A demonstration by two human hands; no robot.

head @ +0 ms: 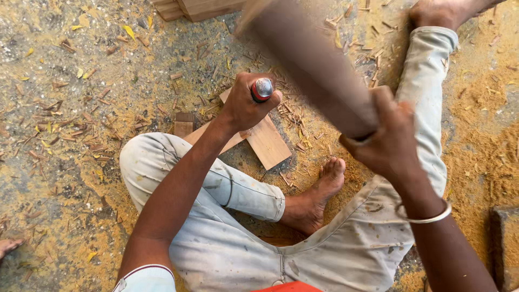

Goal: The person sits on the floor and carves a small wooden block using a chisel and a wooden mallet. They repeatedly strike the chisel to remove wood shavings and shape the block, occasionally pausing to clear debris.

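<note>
My left hand (pixel 246 104) is closed around a chisel (pixel 262 89) with a red handle and a metal end cap, held upright over a flat wooden piece (pixel 267 143) on the ground. My right hand (pixel 386 138) grips a thick wooden mallet (pixel 308 59), blurred with motion and raised above and to the right of the chisel. The chisel's blade is hidden under my left hand. I sit on the ground with my left leg folded and my right leg stretched forward.
Sawdust and wood chips cover the concrete ground (pixel 70 108). Stacked wooden boards (pixel 194 8) lie at the top edge. A small wood block (pixel 184 124) sits left of the workpiece, a dark block (pixel 505 243) at the right edge. My bare foot (pixel 324 186) rests below the workpiece.
</note>
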